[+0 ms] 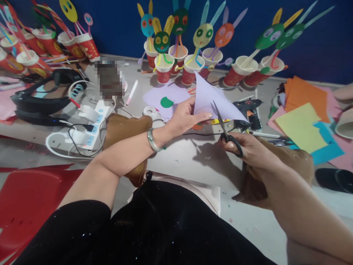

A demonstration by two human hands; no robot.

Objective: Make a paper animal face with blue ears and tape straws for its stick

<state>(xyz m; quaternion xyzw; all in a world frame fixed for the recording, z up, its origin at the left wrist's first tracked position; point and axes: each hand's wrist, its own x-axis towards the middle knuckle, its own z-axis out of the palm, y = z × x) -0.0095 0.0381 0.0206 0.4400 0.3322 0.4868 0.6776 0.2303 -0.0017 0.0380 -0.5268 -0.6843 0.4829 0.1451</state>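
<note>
My left hand (190, 116) pinches a sheet of lilac paper (211, 94) along its lower left side, thumb in front. The sheet is held up off the table and comes to points at the top and right. In my right hand (239, 145) is a pair of scissors (224, 127) with black handles, fingers through the loops. The blades point up and lie against the lower part of the paper; whether they are parted I cannot tell. Below the left hand, more lilac paper (154, 95) lies on the table with a green paper disc (167, 102) on it.
Red paper cups (190, 68) with paper rabbit figures line the back. A hot glue gun (245, 108) lies behind the scissors. Coloured paper (299, 127) is piled at right. At left are a power strip (95, 127) with cables and a black headset (41, 97). Brown pads (125, 134) lie under both forearms.
</note>
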